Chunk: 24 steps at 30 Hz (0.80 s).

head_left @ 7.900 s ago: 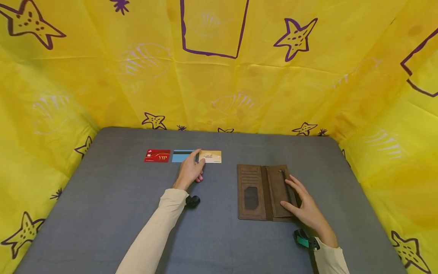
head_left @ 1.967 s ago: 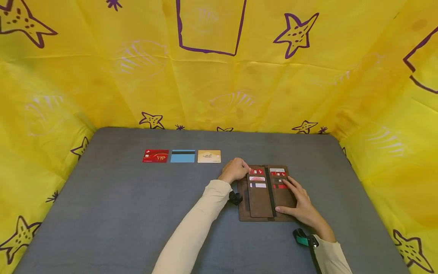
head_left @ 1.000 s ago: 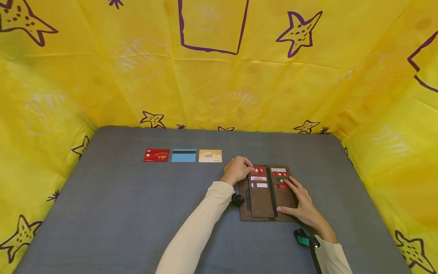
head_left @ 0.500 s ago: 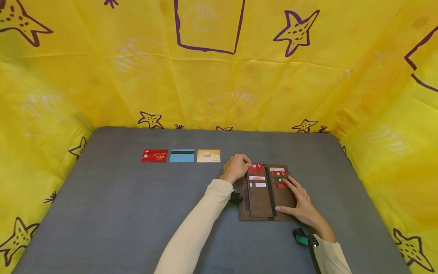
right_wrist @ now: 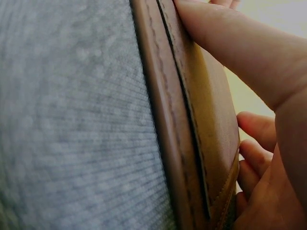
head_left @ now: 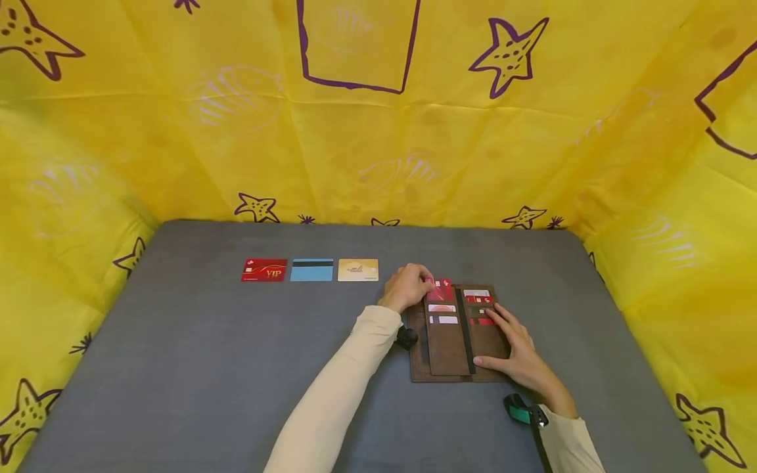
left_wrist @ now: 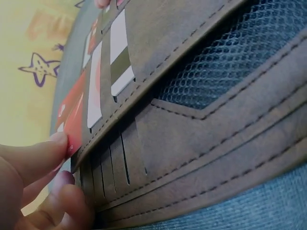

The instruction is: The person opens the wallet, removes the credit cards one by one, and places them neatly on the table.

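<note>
A brown wallet (head_left: 449, 355) lies unfolded on the table, its inner leaf turned to show card slots on both sides of a dark central strip. My left hand (head_left: 407, 288) pinches a red card (head_left: 441, 289) by its left edge; the card stands partly out of the top left slot. In the left wrist view, the thumb (left_wrist: 58, 140) presses on the red card (left_wrist: 74, 122), above two white-edged cards in lower slots. My right hand (head_left: 523, 351) rests spread on the wallet's right half, thumb near the strip and fingers at the right edge.
Left of the wallet, a red VIP card (head_left: 263, 270), a blue card (head_left: 311, 270) and a gold card (head_left: 357, 270) lie in a row on the grey table (head_left: 207, 368). A yellow patterned cloth (head_left: 355, 151) surrounds the table's back and sides.
Since 7.9 seconds ago, my left hand has left the gold card and the wallet's inner leaf has turned over. Over the last second, the red card has slid upward out of its slot.
</note>
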Tool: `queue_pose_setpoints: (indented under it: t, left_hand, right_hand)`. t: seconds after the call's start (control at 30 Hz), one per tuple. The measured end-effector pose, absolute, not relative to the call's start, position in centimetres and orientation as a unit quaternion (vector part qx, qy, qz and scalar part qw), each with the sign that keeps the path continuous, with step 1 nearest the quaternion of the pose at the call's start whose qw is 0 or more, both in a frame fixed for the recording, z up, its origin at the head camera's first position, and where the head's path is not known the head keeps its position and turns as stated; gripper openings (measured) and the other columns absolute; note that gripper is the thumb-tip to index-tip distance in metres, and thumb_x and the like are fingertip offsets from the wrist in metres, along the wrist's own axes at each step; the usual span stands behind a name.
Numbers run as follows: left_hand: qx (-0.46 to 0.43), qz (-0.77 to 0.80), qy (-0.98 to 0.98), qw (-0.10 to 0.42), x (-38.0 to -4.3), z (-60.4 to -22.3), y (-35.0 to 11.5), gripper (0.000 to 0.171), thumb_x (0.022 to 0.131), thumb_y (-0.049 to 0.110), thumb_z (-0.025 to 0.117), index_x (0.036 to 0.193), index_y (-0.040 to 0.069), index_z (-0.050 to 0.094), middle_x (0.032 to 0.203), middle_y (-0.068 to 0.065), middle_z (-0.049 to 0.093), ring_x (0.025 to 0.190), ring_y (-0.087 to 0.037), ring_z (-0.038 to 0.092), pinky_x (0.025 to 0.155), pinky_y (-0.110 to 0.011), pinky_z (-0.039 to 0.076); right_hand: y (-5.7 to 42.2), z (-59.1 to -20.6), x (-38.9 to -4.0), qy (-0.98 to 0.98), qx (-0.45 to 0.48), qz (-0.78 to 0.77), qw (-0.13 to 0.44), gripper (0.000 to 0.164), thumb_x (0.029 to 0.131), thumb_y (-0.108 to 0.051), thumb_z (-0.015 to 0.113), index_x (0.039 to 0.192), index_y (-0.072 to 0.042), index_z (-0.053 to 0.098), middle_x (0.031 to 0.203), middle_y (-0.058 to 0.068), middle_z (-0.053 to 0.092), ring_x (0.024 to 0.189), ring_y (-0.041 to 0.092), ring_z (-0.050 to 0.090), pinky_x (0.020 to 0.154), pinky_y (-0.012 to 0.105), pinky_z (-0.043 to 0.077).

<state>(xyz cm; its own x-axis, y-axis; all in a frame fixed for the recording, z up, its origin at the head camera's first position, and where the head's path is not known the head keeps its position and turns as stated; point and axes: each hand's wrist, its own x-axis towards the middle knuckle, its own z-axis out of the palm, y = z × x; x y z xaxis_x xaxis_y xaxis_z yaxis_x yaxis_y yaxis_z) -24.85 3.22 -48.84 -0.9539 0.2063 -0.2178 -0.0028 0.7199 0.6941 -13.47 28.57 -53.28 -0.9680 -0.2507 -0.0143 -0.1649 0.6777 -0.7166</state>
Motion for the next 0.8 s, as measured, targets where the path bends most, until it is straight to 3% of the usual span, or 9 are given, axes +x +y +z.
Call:
queue_pose_setpoints:
  t: [0.5, 0.8]
  left_hand:
    - [0.003, 0.437, 0.898, 0.051, -26.1, -48.7, 3.0, 0.018, 0.094, 0.029, 0.068, 0.11, 0.019, 0.069, 0.092, 0.001, 0.072, 0.079, -0.017, 0.064, 0.063, -0.029, 0.043]
    - [0.041, 0.431, 0.899, 0.065, -26.0, -48.2, 1.8, 0.021, 0.092, 0.024, 0.071, 0.109, 0.015, 0.066, 0.094, -0.004, 0.071, 0.08, -0.018, 0.062, 0.065, -0.028, 0.042]
  right_hand:
    - [28.5, -53.5, -13.6, 0.913, -0.115, -0.388, 0.05, 0.094, 0.074, -0.028, 0.086, 0.152, -0.01, 0.036, 0.162, 0.02, 0.02, 0.137, 0.05, 0.022, 0.099, 0.072, 0.015]
    - [28.7, -53.5, -13.6, 0.915, -0.115, -0.384, 0.049, 0.094, 0.074, -0.028, 0.086, 0.152, -0.009, 0.036, 0.161, 0.021, 0.02, 0.138, 0.052, 0.02, 0.099, 0.074, 0.014]
